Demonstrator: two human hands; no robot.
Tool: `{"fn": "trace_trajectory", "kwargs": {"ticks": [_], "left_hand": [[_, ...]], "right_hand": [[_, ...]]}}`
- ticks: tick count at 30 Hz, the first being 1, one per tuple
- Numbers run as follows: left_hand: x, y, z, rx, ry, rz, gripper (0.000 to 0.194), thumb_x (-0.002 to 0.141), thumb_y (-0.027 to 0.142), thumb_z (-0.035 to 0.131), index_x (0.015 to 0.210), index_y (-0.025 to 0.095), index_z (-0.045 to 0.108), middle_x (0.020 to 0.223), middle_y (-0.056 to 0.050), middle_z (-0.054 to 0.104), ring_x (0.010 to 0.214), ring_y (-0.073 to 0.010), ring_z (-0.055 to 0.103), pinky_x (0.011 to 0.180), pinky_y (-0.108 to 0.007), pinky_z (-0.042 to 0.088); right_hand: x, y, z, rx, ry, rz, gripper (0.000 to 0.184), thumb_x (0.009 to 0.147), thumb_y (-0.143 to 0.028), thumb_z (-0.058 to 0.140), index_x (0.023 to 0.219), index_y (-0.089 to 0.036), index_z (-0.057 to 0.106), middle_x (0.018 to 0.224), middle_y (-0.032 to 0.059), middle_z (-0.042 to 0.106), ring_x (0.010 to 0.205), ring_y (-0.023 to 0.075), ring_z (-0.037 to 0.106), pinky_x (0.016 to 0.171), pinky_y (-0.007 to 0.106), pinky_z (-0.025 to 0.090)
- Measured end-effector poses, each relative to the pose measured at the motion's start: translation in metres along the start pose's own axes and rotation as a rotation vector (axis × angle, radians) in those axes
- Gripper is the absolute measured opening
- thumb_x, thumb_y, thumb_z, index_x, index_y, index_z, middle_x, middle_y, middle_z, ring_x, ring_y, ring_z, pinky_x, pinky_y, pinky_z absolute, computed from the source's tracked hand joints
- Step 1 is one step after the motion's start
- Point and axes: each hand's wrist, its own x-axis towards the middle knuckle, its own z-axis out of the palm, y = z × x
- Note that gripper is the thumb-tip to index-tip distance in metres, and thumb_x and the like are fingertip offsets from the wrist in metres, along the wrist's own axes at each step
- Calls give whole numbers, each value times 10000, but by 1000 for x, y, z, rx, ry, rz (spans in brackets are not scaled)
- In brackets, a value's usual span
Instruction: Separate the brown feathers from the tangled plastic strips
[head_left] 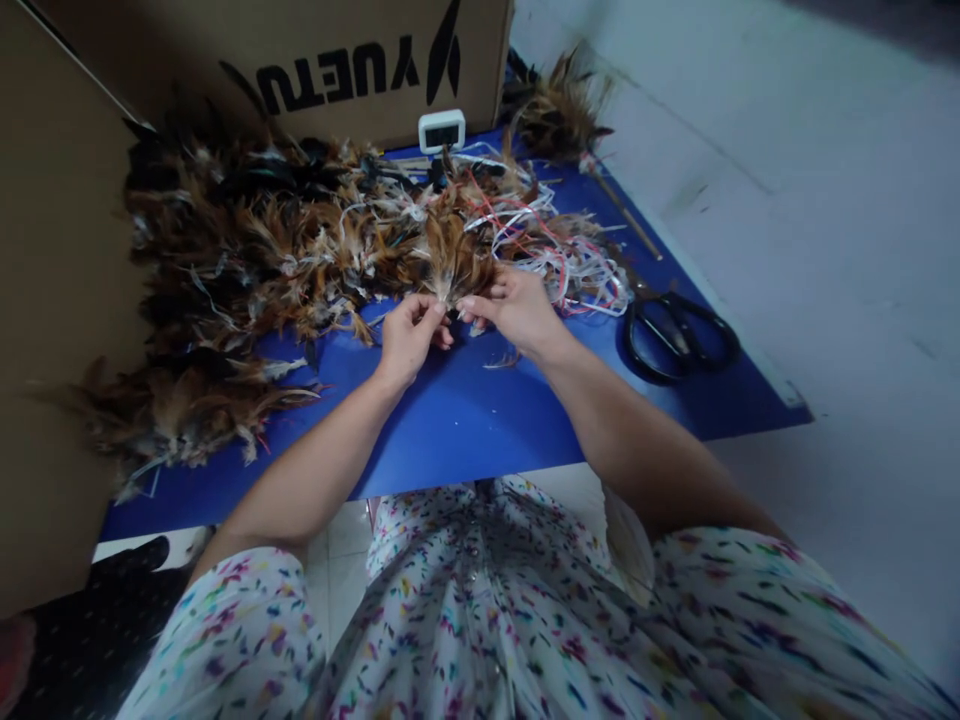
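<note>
Between my two hands stands a fanned bunch of brown feathers [448, 255], its pale quill ends pointing toward me. My left hand [412, 335] pinches the base of the bunch between thumb and fingers. From the other side my right hand [517, 308] is closed with thumb and fingertips at the same quill ends. Just beyond the hands lies a wide heap of brown and black feathers [300, 235]. A tangle of white and red ties [562, 260] sits to the right of the bunch.
Black-handled scissors [679, 340] lie on the right of the blue tabletop [480, 420]. A small white digital timer [442, 131] stands against a cardboard box [375, 40] at the back. A feather duster [559, 110] with a stick lies back right. Another feather pile [187, 410] is front left.
</note>
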Motion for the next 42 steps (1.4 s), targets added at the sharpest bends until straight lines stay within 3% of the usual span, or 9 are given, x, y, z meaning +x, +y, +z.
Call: {"fn": "trace_trajectory", "kwargs": {"ticks": [6,10,17,23,28,32,36,39,42], "left_hand": [[-5,1,0,190,-32,117,270,839,404,749,760,186,609,492,54,596,400,-103,574,439,-208,461],[-8,-1,1,263,-57,180,255,870,427,702,808,195,616,528,50,616,420,-103,582,461,-208,450],[-11,-3,1,373,-148,219,312,922,474,603,784,195,602,538,44,581,454,-97,538,517,-221,413],[-13,-5,5,489,-226,361,202,927,313,608,768,192,639,573,26,577,557,-121,546,599,-240,411],[-11,-7,4,545,-260,424,181,922,254,604,759,183,636,641,-6,615,613,-138,568,643,-255,433],[-9,-8,3,580,-293,419,195,937,274,593,770,183,635,691,-27,649,648,-148,590,668,-262,454],[-11,-10,3,604,-310,469,204,958,295,578,812,182,666,707,-34,663,660,-152,608,681,-262,457],[-13,-10,4,651,-324,544,237,974,318,567,820,175,674,707,-39,673,661,-148,628,667,-251,451],[-14,-10,4,729,-330,603,223,991,305,541,894,161,681,752,-46,709,672,-140,653,664,-239,464]], "right_hand": [[-4,1,9,9,-55,-5,420,618,-465,894,775,-199,609,657,-5,640,527,111,552,472,263,491],[-5,0,9,-14,-51,-19,373,667,-467,863,723,-200,609,589,-27,599,486,91,512,454,245,471],[20,-45,6,-77,-55,-107,262,739,-299,844,770,-193,606,599,-19,564,583,129,590,510,260,529],[79,-71,59,-161,-244,-56,250,708,-128,839,767,-161,598,613,-13,562,629,148,631,525,272,568],[137,-53,117,-152,-385,-43,301,646,-62,859,748,-151,590,569,-24,535,614,160,646,470,238,543],[169,-46,138,-297,-525,-21,358,623,-160,918,672,-162,564,511,-43,505,597,167,660,475,254,545],[164,-69,117,-531,-329,-132,328,693,-247,897,650,-187,577,540,-1,569,654,226,699,575,368,589],[136,-91,79,-685,-274,-362,199,819,-305,771,697,-197,656,628,11,629,797,241,732,718,380,587],[103,-94,37,-861,-272,-447,62,780,-198,747,735,-210,706,761,34,714,886,258,713,830,403,563]]}}
